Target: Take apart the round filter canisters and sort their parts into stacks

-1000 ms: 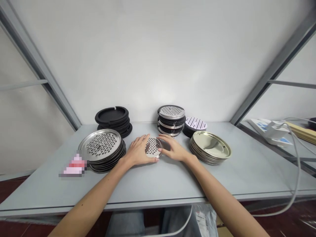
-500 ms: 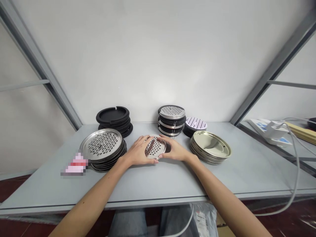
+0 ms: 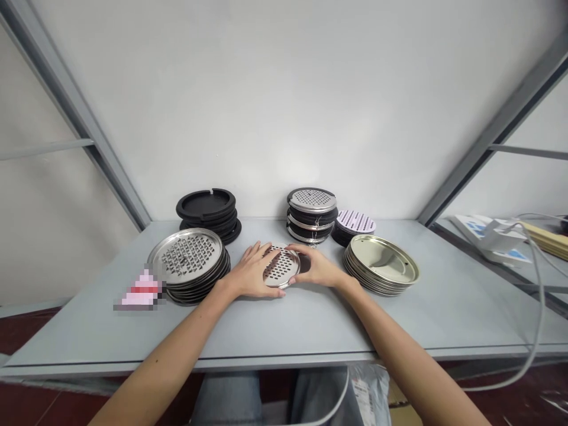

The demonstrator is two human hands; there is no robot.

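"Where are the fingers?"

"The left hand's (image 3: pixel 251 275) fingers lie spread over the disc (image 3: pixel 284 269), thumb by its near edge; the right hand's (image 3: pixel 320 269) thumb and forefinger arch apart at the right rim. Whether they grip, I cannot tell."

"And the step?"

"Steadying the disc between both hands at mid-table (image 3: pixel 302 337), it appears. Moving it would call for even, light contact around the rim."

"What is it made of?"

"Metal, by its shine: round, thin-edged, punched with rows of slots."

"Farther out?"

"At left, a silver plate (image 3: pixel 184 257) with a rough, raised pattern tops a stack; behind it, matte black rings (image 3: pixel 206 204). At right, smooth gold-toned lids (image 3: pixel 384 260); behind the disc, perforated silver and black rounds (image 3: pixel 313 202) beside a slotted lilac disc (image 3: pixel 355 221), near a plain white wall (image 3: pixel 288 106)."
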